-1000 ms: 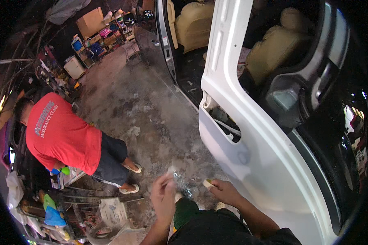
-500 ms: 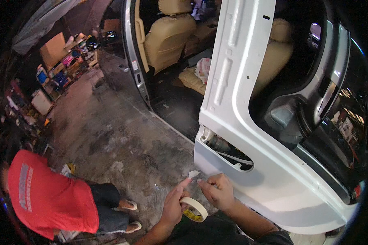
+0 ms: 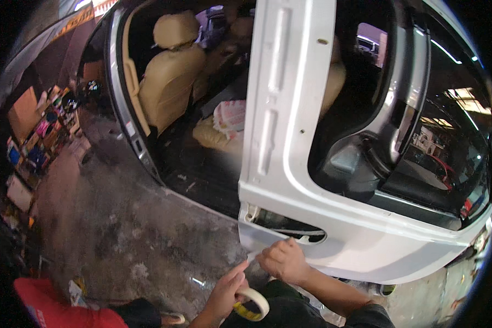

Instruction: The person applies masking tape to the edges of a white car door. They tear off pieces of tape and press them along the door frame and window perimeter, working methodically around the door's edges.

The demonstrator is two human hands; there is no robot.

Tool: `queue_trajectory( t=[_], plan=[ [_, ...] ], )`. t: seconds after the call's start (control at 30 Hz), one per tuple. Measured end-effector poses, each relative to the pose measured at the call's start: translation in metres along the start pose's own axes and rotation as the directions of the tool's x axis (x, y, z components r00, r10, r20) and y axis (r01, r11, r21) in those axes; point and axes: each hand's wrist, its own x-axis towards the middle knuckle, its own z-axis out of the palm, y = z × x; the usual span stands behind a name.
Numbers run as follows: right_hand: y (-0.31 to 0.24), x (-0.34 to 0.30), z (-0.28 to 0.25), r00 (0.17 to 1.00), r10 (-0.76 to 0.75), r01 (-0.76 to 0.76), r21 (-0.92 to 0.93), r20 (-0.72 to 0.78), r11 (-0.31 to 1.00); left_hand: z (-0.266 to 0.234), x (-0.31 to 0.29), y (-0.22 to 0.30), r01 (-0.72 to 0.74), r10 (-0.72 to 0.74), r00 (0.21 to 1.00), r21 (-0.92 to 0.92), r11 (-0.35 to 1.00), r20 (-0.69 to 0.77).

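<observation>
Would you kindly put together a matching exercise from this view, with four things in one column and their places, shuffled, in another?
Things:
1. Roll of masking tape
2. Right hand
3. Red shirt
4. Tan seat with a headrest

Places:
A. Inside the vehicle, seen through the doorway
B. At the lower left of the view, on another person
C. Held in the left hand
D. Just below the dark opening in the white body panel, as pictured

Right pairs: 1-C, 2-D, 3-B, 4-A
</observation>
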Motion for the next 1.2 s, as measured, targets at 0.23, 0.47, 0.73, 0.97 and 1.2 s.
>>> queue_trajectory(
  t=[0.23, 0.47, 0.73, 0.97, 1.2],
  plan=[
    [0.072, 0.015, -0.075, 0.842, 0.450, -0.325, 0.386, -0.298, 0.863, -0.037, 0.015, 0.045, -0.376, 0.449, 0.780, 0.248, 0.893, -0.436],
    [0.197, 0.092, -0.115, 0.505, 0.852, -0.390, 0.844, -0.139, 0.369, -0.025, 0.088, 0.007, -0.378, 0.476, 0.834, 0.340, 0.861, -0.280],
    [0.222, 0.111, -0.088, 0.661, 0.719, -0.378, 0.923, 0.215, 0.071, 0.025, 0.120, -0.012, -0.192, 0.232, 0.970, 0.346, 0.918, -0.078],
    [0.220, 0.117, -0.086, 0.667, 0.710, -0.333, 0.943, 0.228, 0.010, 0.019, 0.130, 0.008, -0.148, 0.164, 0.986, 0.328, 0.933, -0.022],
    [0.220, 0.120, -0.084, 0.690, 0.672, -0.318, 0.947, 0.269, -0.053, 0.018, 0.133, 0.013, -0.184, 0.208, 0.978, 0.351, 0.918, -0.031]
  ],
)
